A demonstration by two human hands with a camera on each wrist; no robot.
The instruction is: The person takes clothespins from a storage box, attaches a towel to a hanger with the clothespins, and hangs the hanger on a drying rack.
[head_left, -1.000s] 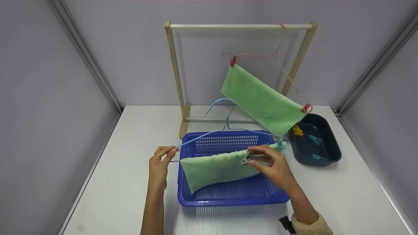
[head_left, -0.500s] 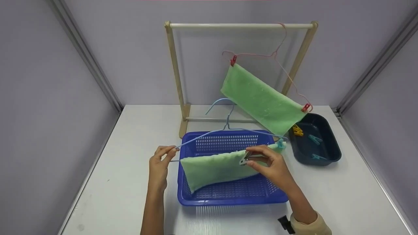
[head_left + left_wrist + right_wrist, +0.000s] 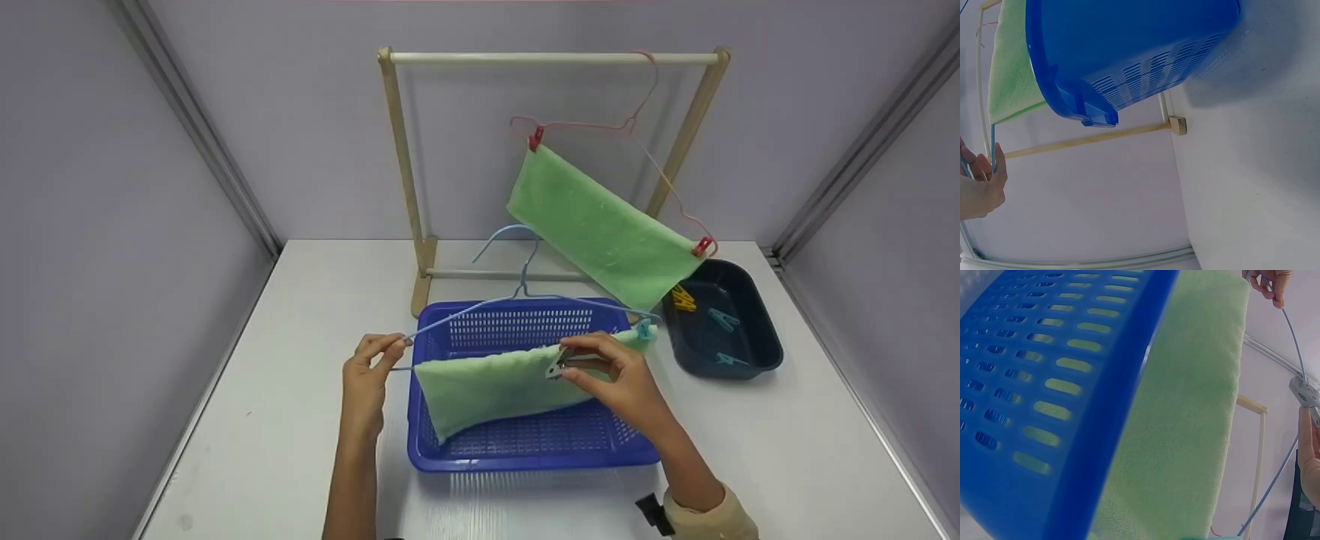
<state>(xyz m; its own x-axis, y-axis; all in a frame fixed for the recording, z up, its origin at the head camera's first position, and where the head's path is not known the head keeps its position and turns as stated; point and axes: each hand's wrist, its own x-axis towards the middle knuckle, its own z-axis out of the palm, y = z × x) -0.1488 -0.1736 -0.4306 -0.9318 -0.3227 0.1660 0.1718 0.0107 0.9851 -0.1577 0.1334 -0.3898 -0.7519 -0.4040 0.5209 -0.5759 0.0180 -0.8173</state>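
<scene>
My left hand (image 3: 367, 382) pinches the left end of a blue wire hanger (image 3: 465, 310) between thumb and fingertips. Over the hanger's lower bar lies a folded light green towel (image 3: 480, 394); a teal clothespin (image 3: 644, 330) sits at its right end. In front of the towel, my right hand (image 3: 619, 379) pinches a grey clothespin (image 3: 556, 364). The right wrist view shows this grey clothespin (image 3: 1304, 392) at the fingertips. From the left wrist view, the left hand (image 3: 982, 185) holds the hanger beside the towel's corner (image 3: 1013, 79).
Beneath the towel stands a blue perforated basket (image 3: 536, 463). Behind it, a wooden rack (image 3: 555, 58) carries a pink hanger (image 3: 585, 125) with another green towel (image 3: 600, 225), clipped by red clothespins (image 3: 702, 247). A dark tray (image 3: 765, 345) at right holds yellow and teal clothespins (image 3: 724, 320).
My right hand has shifted slightly left with the grey clothespin along the towel's front. The left hand, the blue hanger and the towel stay in place.
</scene>
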